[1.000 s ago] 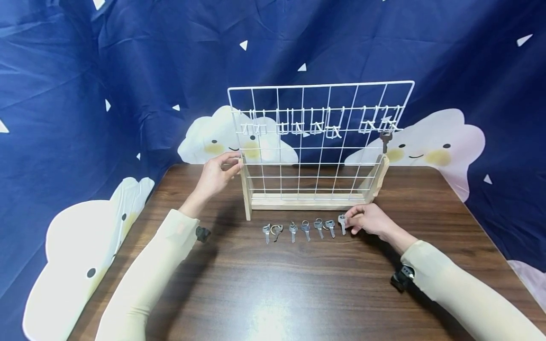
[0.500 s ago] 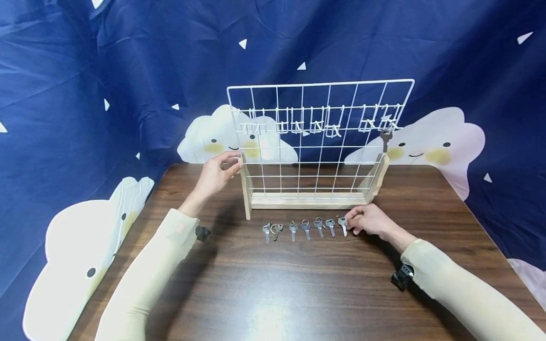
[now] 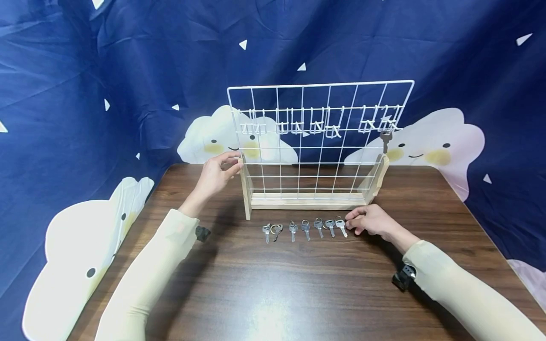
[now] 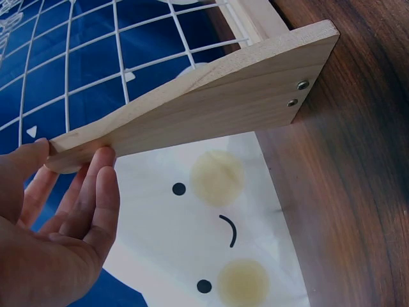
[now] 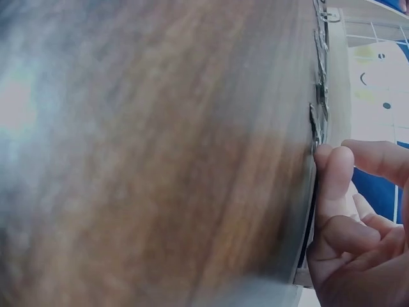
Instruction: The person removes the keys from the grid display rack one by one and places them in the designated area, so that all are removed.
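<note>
A white wire grid rack stands on wooden side supports at the back of the table. My left hand grips the top of its left wooden support, thumb on one side and fingers on the other. Several silver keys lie in a row before the rack. My right hand rests on the table right beside the rightmost key, fingertips close to its head. Whether they touch it, I cannot tell. In the right wrist view the keys show edge-on, partly hidden by the fingertips.
Several white wire hooks hang along the upper part of the grid. A dark key hangs from the rightmost hook. Behind the brown table falls a blue curtain with white clouds.
The rightmost key has shifted slightly left and turned flat beside its neighbour. My right fingertips, earlier holding it, have come away from it. My left hand stays on the support.
</note>
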Demonstrator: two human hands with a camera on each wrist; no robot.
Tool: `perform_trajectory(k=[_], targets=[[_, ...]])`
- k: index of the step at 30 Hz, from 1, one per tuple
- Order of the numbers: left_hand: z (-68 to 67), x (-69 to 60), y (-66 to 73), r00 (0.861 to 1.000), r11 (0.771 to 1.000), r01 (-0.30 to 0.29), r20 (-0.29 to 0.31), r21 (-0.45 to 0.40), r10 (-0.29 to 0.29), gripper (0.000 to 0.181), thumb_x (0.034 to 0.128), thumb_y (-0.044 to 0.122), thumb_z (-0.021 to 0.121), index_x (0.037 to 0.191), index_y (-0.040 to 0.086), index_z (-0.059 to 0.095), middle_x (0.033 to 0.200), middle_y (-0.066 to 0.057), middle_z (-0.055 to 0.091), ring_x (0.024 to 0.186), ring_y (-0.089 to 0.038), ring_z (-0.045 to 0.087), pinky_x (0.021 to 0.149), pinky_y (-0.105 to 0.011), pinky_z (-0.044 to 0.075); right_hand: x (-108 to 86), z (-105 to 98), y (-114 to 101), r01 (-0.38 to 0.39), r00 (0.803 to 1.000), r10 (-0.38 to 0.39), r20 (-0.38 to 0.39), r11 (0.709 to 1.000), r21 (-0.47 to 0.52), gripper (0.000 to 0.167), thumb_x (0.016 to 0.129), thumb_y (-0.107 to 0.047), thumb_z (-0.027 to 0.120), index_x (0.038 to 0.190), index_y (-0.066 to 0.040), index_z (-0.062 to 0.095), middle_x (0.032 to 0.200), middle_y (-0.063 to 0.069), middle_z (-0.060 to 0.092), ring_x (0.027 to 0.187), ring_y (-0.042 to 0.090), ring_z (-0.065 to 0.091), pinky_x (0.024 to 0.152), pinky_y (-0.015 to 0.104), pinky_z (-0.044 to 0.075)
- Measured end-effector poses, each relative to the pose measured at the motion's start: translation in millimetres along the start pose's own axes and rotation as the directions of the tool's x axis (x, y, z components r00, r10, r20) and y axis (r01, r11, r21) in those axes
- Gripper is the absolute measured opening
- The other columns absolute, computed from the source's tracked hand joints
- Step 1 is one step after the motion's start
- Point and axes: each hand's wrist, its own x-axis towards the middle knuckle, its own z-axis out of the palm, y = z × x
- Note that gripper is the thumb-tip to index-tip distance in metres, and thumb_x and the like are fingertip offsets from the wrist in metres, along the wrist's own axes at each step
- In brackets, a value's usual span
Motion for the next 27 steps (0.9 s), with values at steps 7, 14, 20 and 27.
perform_trajectory(k=[7, 14, 20, 27], targets=[[0.2, 0.9, -1.0, 1.0, 1.0, -0.006, 0.001, 0.003, 0.006, 0.036, 0.0949, 0.02, 0.07, 0.129, 0.01, 0.065, 0.119, -0.02, 0.072, 0.096, -0.039, 0.074, 0.074, -0.033, 0.065, -4.6, -6.6, -5.3, 0.023, 1.0, -0.023, -0.011, 1.0, 0.014, 0.035, 0.087, -0.013, 0.072, 0.116, 0.005, 0.064, 0.079, -0.005, 0.075, 0.062, 0.01, 0.064, 0.039, 0.017, 0.032], [-0.1, 0.8, -1.3, 1.0, 1.0, 0.003, 0.004, 0.009, -0.003, 0.037, 0.0948, 0.023, 0.07, 0.129, 0.011, 0.065, 0.119, -0.019, 0.072, 0.096, -0.038, 0.074, 0.073, -0.029, 0.065, -11.0, -15.5, -13.5, 0.04, 0.998, -0.039, -0.044, 0.999, 0.019, 0.042, 0.087, -0.016, 0.073, 0.12, 0.007, 0.062, 0.079, -0.002, 0.076, 0.063, 0.009, 0.065, 0.038, 0.018, 0.032], [0.1, 1.1, -2.1, 1.0, 1.0, -0.005, -0.001, 0.0, 0.005, 0.037, 0.0947, 0.021, 0.07, 0.129, 0.01, 0.065, 0.119, -0.021, 0.072, 0.096, -0.039, 0.074, 0.079, -0.045, 0.064, -19.0, -21.9, -22.7, 0.063, 0.996, -0.06, -0.062, 0.997, 0.047, 0.042, 0.09, -0.018, 0.07, 0.123, 0.007, 0.06, 0.079, -0.01, 0.075, 0.065, 0.007, 0.065, 0.039, 0.017, 0.032], [0.4, 1.2, -2.1, 1.0, 1.0, -0.007, -0.002, -0.012, 0.007, 0.036, 0.0948, 0.02, 0.07, 0.129, 0.009, 0.065, 0.12, -0.022, 0.071, 0.095, -0.037, 0.074, 0.082, -0.055, 0.061, -27.1, -27.8, -32.8, 0.12, 0.99, -0.114, -0.08, 0.99, 0.072, 0.039, 0.093, -0.017, 0.067, 0.122, 0.009, 0.06, 0.083, -0.009, 0.077, 0.064, 0.007, 0.065, 0.038, 0.018, 0.033]])
